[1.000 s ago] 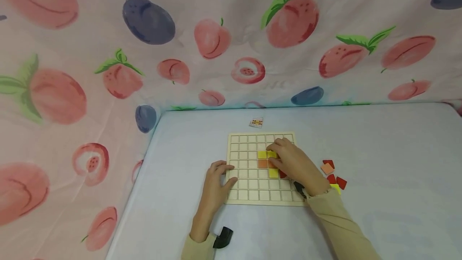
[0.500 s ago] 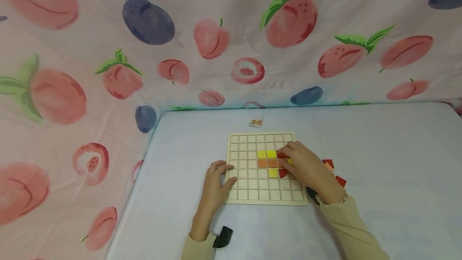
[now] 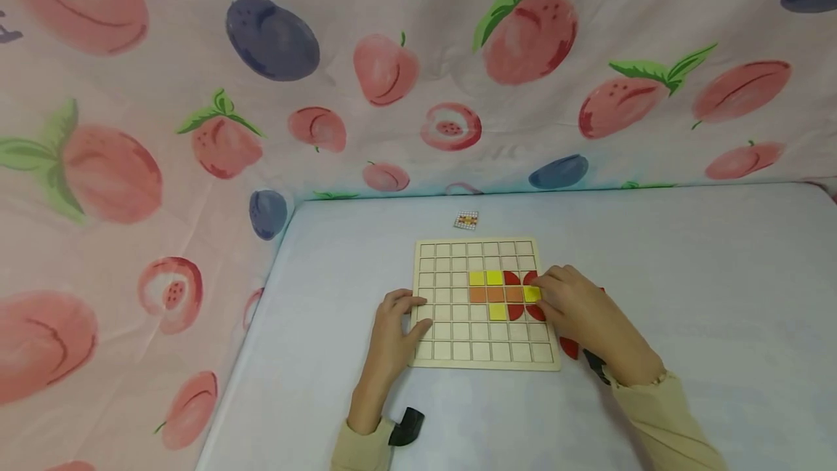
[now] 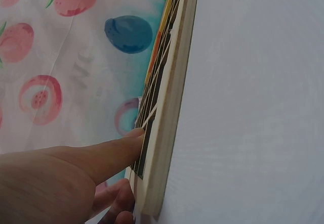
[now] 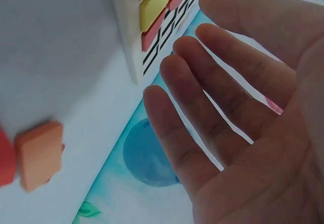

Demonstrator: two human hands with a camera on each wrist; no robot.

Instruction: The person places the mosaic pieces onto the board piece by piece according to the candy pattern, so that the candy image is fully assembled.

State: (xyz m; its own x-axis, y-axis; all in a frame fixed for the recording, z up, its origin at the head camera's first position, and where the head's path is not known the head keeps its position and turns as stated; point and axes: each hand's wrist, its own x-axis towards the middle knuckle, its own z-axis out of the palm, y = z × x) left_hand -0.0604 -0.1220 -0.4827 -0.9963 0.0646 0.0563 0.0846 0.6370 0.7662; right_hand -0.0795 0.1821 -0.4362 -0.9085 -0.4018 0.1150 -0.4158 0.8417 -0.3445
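A pale wooden grid board (image 3: pixel 451 340) lies on the table. Yellow square tiles (image 3: pixel 498 312), orange square tiles (image 3: pixel 495 294) and red rounded tiles (image 3: pixel 516 312) fill part of its right half. My left hand (image 3: pixel 390 333) rests at the board's left edge, thumb on the grid in the left wrist view, other fingers partly hidden. At the right edge is my right hand (image 3: pixel 582 315), its fingertips near a yellow tile (image 3: pixel 532 294) between red ones. In the right wrist view its fingers (image 5: pixel 177 133) are extended and apart, with nothing held.
Loose tiles lie right of the board, mostly behind my right hand; a red tile (image 3: pixel 569 347) shows there, and an orange tile (image 5: pixel 40 155) in the right wrist view. Beyond the board lies a small patterned card (image 3: pixel 467 220). A fruit-print curtain (image 3: pixel 386 6) stands behind the table.
My right hand has moved right, from over the tiles to the board's right edge, uncovering red tiles and a yellow one. My left hand stays at the left edge.
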